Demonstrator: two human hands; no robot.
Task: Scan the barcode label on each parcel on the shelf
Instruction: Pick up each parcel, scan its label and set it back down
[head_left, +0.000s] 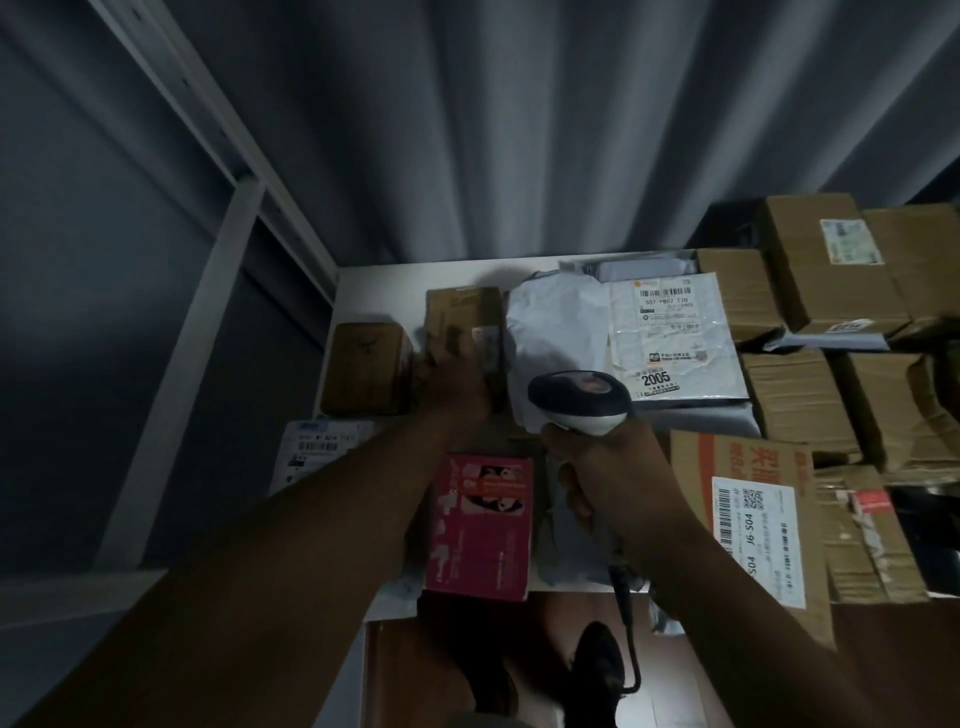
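In the head view, a white shelf board (374, 283) fills the middle of the frame, with a white metal upright (176, 384) at the left and a grey pleated curtain (519, 130) behind it across the top. The left hand (457, 384) reaches up the centre of the frame to a tall brown cardboard parcel (465, 317) standing at mid-frame; the fingers are blurred, curled against the parcel's front face, and whether they close around it cannot be told. Just left of it lies a small brown parcel (363, 366), close beside but with a thin gap. The right hand (597, 467), right of centre, has its fingers wrapped around the handle of a barcode scanner (579, 397), whose dark head with a white underside sits above the fist, in front of a crumpled white mailer bag (550, 332). The scanner's cable (628, 623) hangs below the hand toward the bottom of the frame. Right of the bag lies a grey plastic mailer (675, 332) with a printed label reading 2005. Below centre a pink box (480, 525) lies on the board between the two forearms. At lower left a white labelled parcel (317, 447) shows partly behind the left forearm. At lower right a carton with red print (748, 499) carries a barcode label, and stacked brown cartons (831, 291) fill the right edge.
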